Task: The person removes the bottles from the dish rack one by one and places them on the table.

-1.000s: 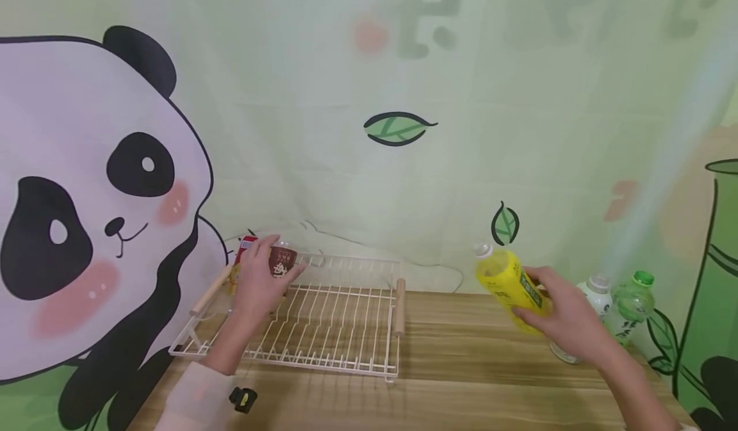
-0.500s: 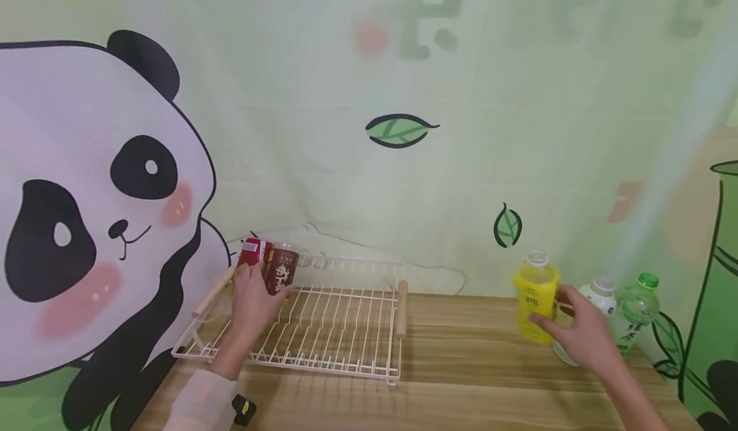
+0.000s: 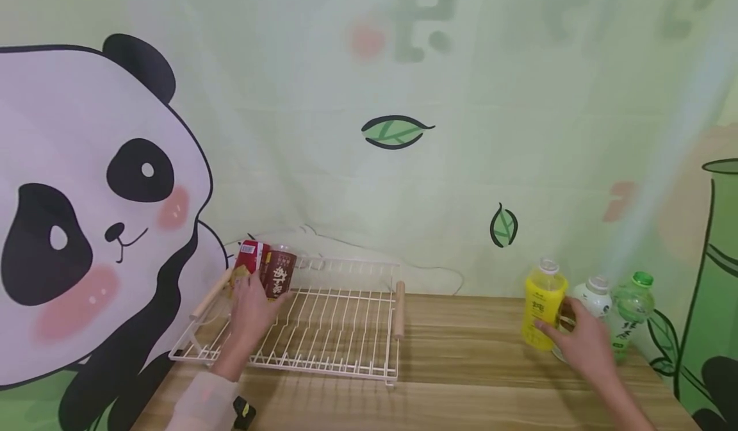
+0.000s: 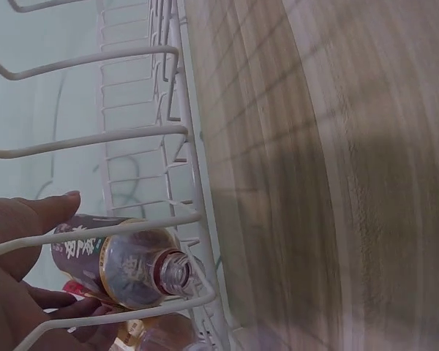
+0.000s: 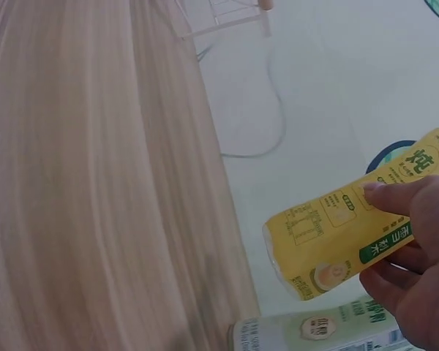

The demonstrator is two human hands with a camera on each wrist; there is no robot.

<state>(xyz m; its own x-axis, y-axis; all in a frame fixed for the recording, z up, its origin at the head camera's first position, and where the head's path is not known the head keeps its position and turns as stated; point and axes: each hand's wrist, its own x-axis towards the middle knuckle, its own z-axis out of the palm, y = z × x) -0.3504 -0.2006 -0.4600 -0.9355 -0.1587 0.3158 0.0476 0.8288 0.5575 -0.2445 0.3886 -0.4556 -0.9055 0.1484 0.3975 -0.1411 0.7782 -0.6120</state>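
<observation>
Yellow bottle [image 3: 544, 309] stands pretty much upright now beside the white bottle [image 3: 595, 298], right hand [image 3: 585, 341] gripping it; a second ago it was tilted and nearer the rack [image 3: 346, 372]. Left hand [image 3: 252, 309] is lower around the brown bottle [image 3: 280, 274], can't tell if it's holding on.

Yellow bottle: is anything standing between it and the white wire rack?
Nothing visible stands on the table between the yellow bottle, gripped by the right hand, and the rack. The rack's right wooden handle faces that gap.
</observation>
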